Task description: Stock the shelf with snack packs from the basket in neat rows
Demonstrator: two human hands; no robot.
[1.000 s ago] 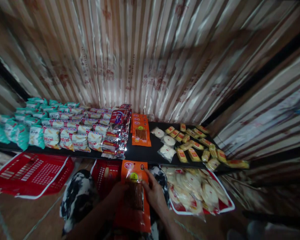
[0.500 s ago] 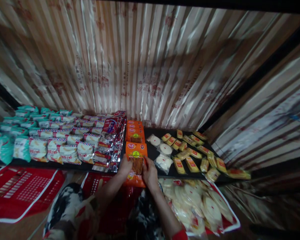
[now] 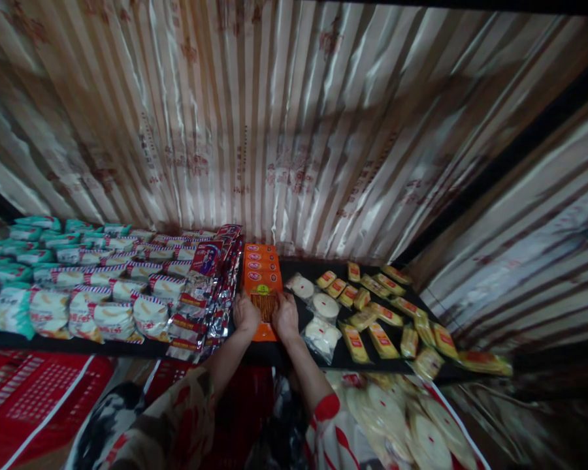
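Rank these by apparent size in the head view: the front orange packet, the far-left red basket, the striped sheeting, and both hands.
1. Striped sheeting
2. Far-left red basket, though cut off by the frame
3. Front orange packet, between the hands
4. Left hand and right hand: too alike to rank

Teal packets (image 3: 12, 271) in rows at far left; white bags (image 3: 118, 320) beside them, then dark red packets (image 3: 206, 258). Small yellow packets (image 3: 386, 314) scattered right, near wrapped white discs (image 3: 325, 305). Red basket (image 3: 39, 386) lower left. Striped sheeting (image 3: 279, 130) behind.
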